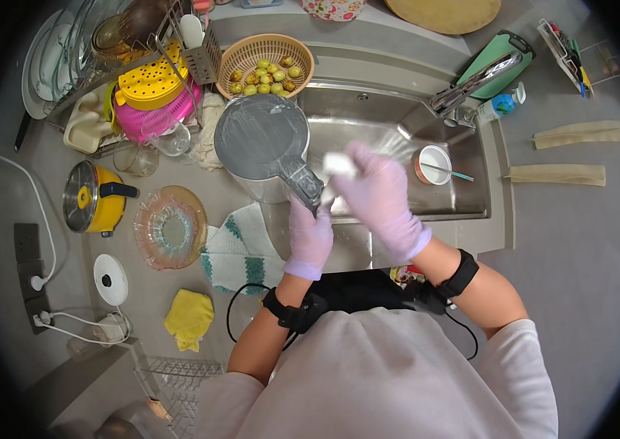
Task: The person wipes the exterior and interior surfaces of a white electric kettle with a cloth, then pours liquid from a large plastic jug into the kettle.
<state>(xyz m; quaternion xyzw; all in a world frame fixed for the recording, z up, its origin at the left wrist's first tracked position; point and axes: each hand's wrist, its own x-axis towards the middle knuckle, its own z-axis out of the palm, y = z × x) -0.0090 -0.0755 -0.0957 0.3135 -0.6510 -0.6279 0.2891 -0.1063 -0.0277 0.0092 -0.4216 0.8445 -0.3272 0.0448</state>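
Note:
My left hand [310, 238], in a thin lilac glove, grips the dark grey handle of a kettle-like vessel [261, 137] with a white-smeared grey top and a pale body. It is held over the counter and the left edge of the steel sink [353, 118]. Close to the handle's end is my right hand [378, 197], gloved too and blurred, its fingers closed on a small white block, perhaps a sponge [340, 164]. Inside the sink, at the right, stands a white bowl [436, 159] with a thin pale blue-green stick or handle in it.
A basket of green and brown fruit [266, 44] stands behind the vessel. At left are a loaded dish rack [107, 66], a yellow pot [107, 197], glass dishes [171, 233], a striped towel [246, 252] and a yellow cloth [189, 318]. The faucet [474, 82] rises at the sink's back right.

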